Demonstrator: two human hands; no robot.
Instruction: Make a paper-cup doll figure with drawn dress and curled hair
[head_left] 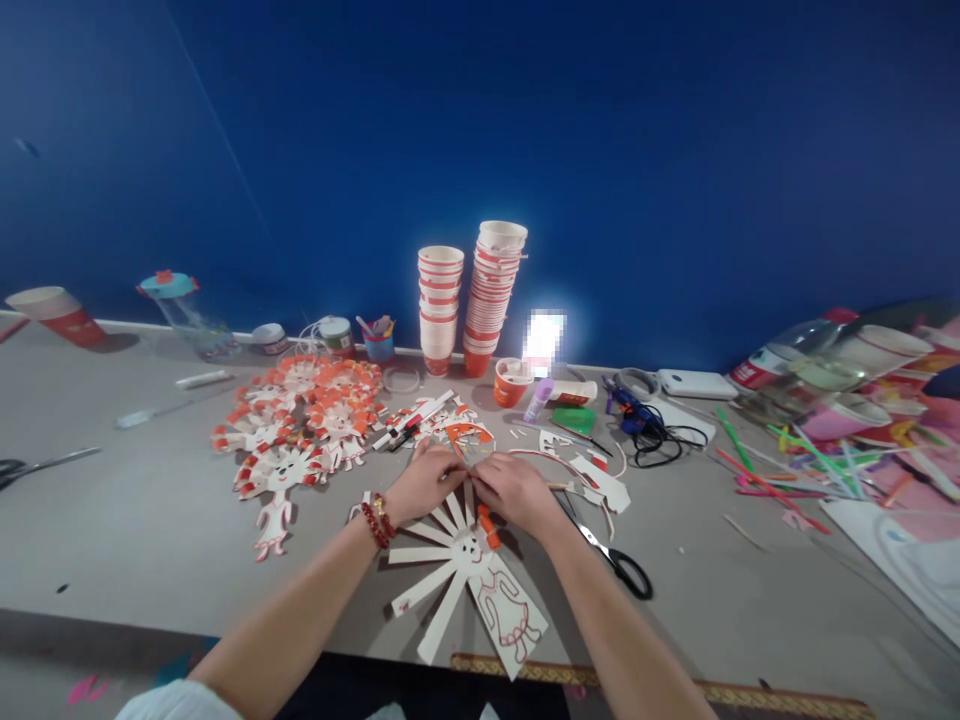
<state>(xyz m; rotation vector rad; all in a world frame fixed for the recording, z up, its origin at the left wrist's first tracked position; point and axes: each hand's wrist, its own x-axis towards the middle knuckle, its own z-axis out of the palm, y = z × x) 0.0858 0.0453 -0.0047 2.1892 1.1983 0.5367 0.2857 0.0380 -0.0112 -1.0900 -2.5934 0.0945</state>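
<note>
A white paper doll cut-out point(469, 550) lies before me, its strips fanned out around a drawn face and a red-outlined dress below. My left hand point(429, 482), with red bead bracelets at the wrist, pinches the end of one upper strip. From the other side my right hand point(511, 490) pinches at the same strip, fingertips almost meeting the left ones. Fingers cover the strip's tip. An orange marker or cap point(489, 527) sits beside the doll's face, under my right hand. To the right lie black-handled scissors point(628, 572).
Finished paper dolls point(281, 470) pile up at left. Two tall stacks of paper cups point(495, 290) stand by the blue wall. Paper scraps, a purple glue stick point(538, 400) and a blue glue gun point(637, 415) lie behind my hands. Coloured pipe cleaners point(772, 490) scatter at right.
</note>
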